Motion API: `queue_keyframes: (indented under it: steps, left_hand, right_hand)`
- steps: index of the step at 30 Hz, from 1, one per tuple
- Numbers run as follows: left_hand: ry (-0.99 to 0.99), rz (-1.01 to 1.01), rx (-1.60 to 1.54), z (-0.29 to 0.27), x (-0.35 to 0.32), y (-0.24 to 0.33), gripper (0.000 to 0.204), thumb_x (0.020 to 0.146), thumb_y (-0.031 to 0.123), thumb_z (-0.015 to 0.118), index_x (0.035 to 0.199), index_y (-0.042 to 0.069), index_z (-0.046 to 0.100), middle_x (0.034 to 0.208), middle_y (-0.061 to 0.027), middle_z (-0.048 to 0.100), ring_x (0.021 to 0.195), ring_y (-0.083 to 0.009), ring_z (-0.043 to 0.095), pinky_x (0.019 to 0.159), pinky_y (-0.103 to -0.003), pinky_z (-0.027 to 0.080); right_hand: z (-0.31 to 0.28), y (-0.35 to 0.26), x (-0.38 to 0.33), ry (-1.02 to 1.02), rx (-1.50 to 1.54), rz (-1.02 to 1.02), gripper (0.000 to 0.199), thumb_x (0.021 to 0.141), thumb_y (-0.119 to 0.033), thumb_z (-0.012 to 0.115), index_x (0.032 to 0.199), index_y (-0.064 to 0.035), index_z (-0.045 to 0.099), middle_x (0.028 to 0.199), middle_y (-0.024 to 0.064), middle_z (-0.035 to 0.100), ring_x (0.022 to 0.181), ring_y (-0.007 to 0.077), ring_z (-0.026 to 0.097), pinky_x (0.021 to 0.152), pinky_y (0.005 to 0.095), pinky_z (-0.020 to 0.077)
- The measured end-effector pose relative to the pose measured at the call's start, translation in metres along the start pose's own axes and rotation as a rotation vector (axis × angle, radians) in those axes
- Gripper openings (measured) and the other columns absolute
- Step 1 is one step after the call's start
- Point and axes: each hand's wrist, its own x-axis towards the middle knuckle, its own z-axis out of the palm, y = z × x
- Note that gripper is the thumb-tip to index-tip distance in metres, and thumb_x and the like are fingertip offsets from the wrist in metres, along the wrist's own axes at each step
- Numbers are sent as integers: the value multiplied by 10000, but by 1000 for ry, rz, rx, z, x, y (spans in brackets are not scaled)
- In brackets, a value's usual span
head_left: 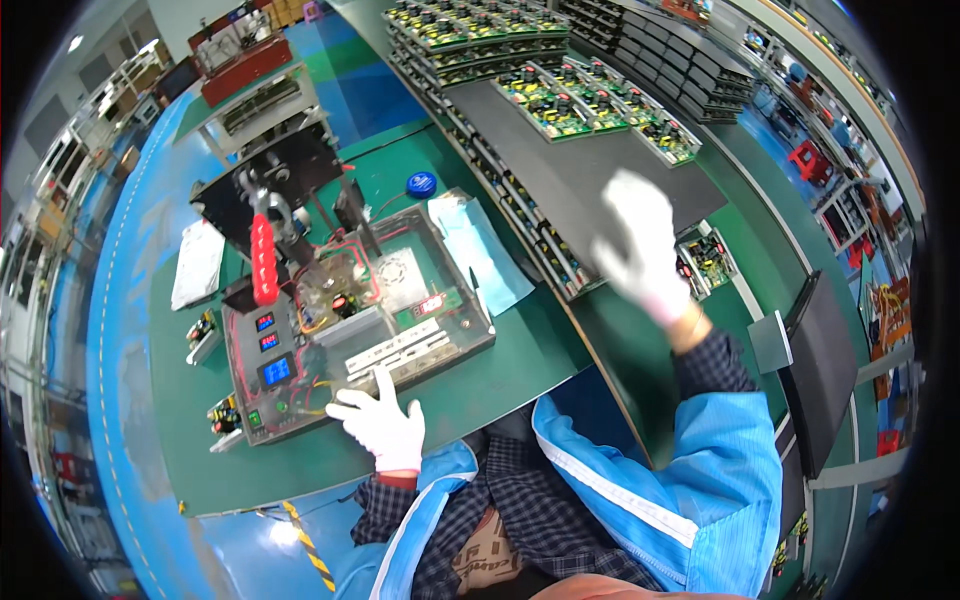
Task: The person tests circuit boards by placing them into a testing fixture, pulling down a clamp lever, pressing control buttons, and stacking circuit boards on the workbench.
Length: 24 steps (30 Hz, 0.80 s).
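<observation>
My left hand, in a white glove, rests at the front edge of a clear-topped electrical test fixture. Its fingers are apart, with the fingertips by a white strip on the fixture. A toggle clamp with a red handle stands over the fixture, and small lit displays show on its left side. My right hand, also gloved and slightly blurred, is stretched out above a black tray, its thumb away from the fingers and nothing visible in it. Close to its wrist lies a green circuit board.
Rows of circuit boards fill the tray's far part, with stacked trays behind. A light blue sheet and a round blue container lie near the fixture. Small boards sit at its left; a monitor stands right.
</observation>
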Motion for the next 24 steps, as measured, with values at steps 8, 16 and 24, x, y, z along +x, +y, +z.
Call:
queue_keyframes:
  steps: [8, 16, 24]
  left_hand:
    - [28, 31, -8, 4, -1, -3, 841, 799, 552, 569, 1511, 240, 246, 1400, -398, 280, 1232, -640, 318, 790, -457, 420]
    - [86, 32, -10, 5, -3, -4, 848, 780, 537, 587, 1504, 224, 274, 1398, -391, 300, 1228, -631, 328, 766, -447, 406]
    - [87, 25, -62, 7, -9, -7, 827, 791, 496, 589, 1499, 199, 282, 1433, -377, 278, 1248, -633, 294, 752, -435, 380]
  right_hand:
    - [20, -136, -56, -1052, 454, -150, 479, 746, -282, 668, 1147, -49, 547, 1106, 124, 574, 991, 301, 555, 910, 401, 433]
    - [64, -170, -37, -406, 515, -143, 594, 664, -192, 713, 1198, -19, 517, 1200, 150, 541, 1099, 349, 523, 989, 446, 400]
    - [88, -187, -66, -567, 402, -44, 759, 617, -177, 753, 1286, -2, 439, 1356, 238, 403, 1264, 441, 369, 1120, 546, 228]
